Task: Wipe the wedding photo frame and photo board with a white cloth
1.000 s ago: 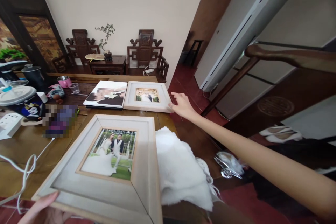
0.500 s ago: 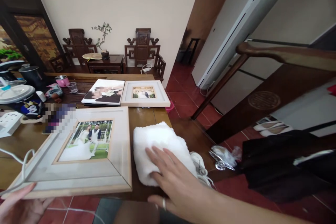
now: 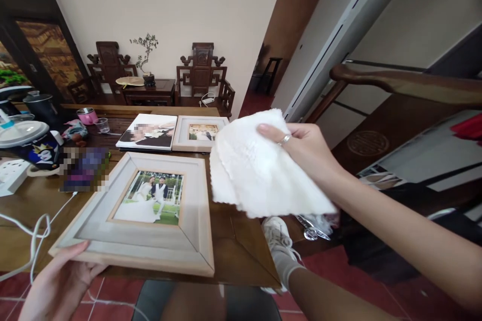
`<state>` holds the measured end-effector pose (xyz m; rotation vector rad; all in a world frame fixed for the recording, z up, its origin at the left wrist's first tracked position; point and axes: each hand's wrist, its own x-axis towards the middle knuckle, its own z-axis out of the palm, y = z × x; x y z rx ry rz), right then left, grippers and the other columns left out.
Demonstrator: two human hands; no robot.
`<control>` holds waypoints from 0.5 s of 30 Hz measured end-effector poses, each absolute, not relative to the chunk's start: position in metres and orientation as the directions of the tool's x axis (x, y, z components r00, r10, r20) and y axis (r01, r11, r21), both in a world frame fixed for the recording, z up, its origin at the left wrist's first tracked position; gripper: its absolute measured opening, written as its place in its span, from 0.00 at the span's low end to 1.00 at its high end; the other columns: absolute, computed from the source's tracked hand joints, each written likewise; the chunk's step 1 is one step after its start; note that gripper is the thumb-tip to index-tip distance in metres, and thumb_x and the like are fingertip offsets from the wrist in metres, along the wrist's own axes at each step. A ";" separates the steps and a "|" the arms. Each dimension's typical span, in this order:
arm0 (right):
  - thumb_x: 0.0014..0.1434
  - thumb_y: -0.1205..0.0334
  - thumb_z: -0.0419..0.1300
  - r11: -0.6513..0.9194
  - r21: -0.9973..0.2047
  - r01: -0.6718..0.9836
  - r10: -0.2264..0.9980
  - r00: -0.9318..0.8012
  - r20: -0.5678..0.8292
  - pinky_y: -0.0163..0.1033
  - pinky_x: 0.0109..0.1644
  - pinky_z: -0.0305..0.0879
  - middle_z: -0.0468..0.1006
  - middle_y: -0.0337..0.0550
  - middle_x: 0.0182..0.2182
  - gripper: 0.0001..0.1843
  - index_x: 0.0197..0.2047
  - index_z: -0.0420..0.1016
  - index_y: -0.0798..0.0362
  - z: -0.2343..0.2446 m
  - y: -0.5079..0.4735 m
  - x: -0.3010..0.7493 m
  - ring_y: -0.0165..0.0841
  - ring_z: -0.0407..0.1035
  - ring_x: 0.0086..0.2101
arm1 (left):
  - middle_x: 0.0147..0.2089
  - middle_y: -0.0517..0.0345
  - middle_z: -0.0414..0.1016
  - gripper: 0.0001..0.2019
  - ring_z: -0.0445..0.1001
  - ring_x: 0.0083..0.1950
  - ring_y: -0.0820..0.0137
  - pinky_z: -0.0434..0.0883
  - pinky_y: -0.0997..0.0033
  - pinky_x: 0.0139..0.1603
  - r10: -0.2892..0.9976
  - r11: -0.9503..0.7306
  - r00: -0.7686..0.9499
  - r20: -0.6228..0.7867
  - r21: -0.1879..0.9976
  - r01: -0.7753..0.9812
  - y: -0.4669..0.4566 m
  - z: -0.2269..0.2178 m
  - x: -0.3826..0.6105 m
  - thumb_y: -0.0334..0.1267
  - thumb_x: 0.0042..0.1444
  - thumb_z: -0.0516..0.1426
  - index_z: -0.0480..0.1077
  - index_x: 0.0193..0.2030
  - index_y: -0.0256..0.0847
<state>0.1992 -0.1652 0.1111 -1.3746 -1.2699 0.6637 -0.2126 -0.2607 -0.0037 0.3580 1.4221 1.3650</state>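
My left hand (image 3: 70,273) grips the near left edge of a pale wooden picture frame (image 3: 146,248), thumb on top and fingers underneath. The frame lies at the table's near edge and holds a photo (image 3: 152,198) of two people outdoors. Off to its right, my right hand (image 3: 297,140) is closed on a white cloth (image 3: 256,170), thumb laid over it. The folded cloth hangs in the air above the table, its scalloped edges drooping. It covers the right corner of a smaller framed photo (image 3: 198,133) behind it.
A photo panel (image 3: 150,130) lies beside the smaller frame. To the left are a phone (image 3: 85,168) with a white cable (image 3: 47,230), a dark cup (image 3: 33,143), a power strip (image 3: 13,173) and a pink mug (image 3: 87,116). A wooden chair (image 3: 399,90) stands at the right.
My right hand has lifted the white cloth off the table, up and to the right. The large picture frame has shifted right, with my left hand on it.
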 end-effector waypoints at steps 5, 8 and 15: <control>0.48 0.47 0.68 0.329 -0.776 0.538 0.877 0.132 0.463 0.36 0.25 0.59 0.72 0.39 0.25 0.17 0.28 0.75 0.52 0.115 -0.167 0.198 0.31 0.64 0.25 | 0.38 0.59 0.83 0.18 0.82 0.37 0.59 0.83 0.60 0.37 0.790 0.334 -0.324 -0.521 0.809 -0.484 -0.250 0.023 -0.172 0.23 0.46 0.58 0.76 0.43 0.45; 0.47 0.52 0.68 0.459 -0.629 0.627 0.859 -0.133 0.495 0.48 0.43 0.69 0.77 0.46 0.42 0.24 0.47 0.73 0.51 0.112 -0.166 0.203 0.42 0.70 0.40 | 0.36 0.58 0.82 0.18 0.82 0.34 0.61 0.82 0.60 0.37 0.809 0.328 -0.301 -0.505 0.813 -0.482 -0.251 0.021 -0.165 0.24 0.46 0.59 0.75 0.44 0.42; 0.51 0.77 0.50 0.564 0.018 0.826 0.714 -0.498 0.493 0.46 0.39 0.68 0.63 0.53 0.58 0.21 0.45 0.70 0.49 0.096 -0.169 0.197 0.49 0.64 0.51 | 0.39 0.52 0.82 0.17 0.82 0.36 0.59 0.82 0.57 0.39 0.757 0.389 -0.305 -0.577 0.774 -0.499 -0.251 0.021 -0.149 0.21 0.50 0.57 0.72 0.47 0.38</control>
